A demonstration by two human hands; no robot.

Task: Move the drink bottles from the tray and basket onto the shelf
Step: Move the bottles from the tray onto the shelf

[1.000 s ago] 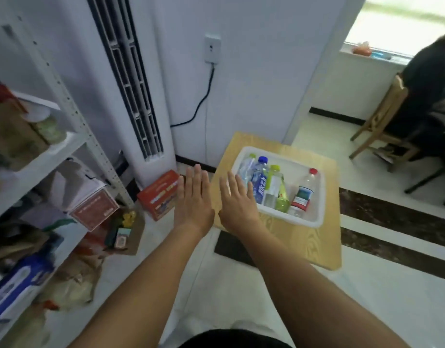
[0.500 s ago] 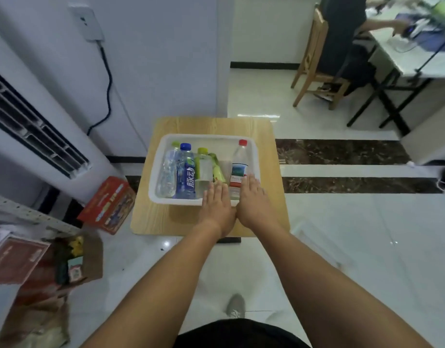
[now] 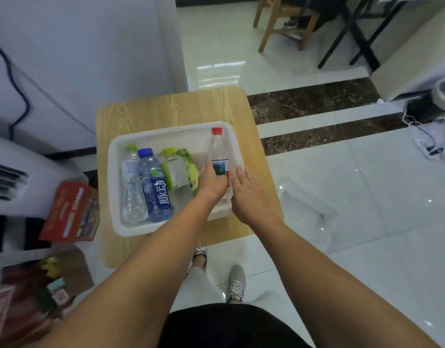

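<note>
- The left hand (image 3: 212,182) covers the lower body of the red-capped bottle (image 3: 218,151). Its fingers appear to curl round the bottle, though the grip itself is hidden behind the hand.
- That bottle stands upright at the right end of the white tray (image 3: 116,222), with its cap and the top of its label showing.
- The right hand (image 3: 246,192) hovers just beside the bottle over the tray's right rim, fingers straight and slightly spread, holding nothing. Whether it touches the rim cannot be told.
- The left forearm hides part of the tray's near rim.
- Four more bottles lie in the tray's left half: a clear green-capped bottle (image 3: 131,187), a blue-capped bottle (image 3: 156,192), a white-labelled bottle (image 3: 175,172) and a green bottle (image 3: 191,172), partly behind the left hand.
- The tray sits on a small wooden table (image 3: 166,106).
- A red box (image 3: 70,212) lies on the floor left of the table.
- A wooden chair (image 3: 279,21) is cut off at the top edge.
</note>
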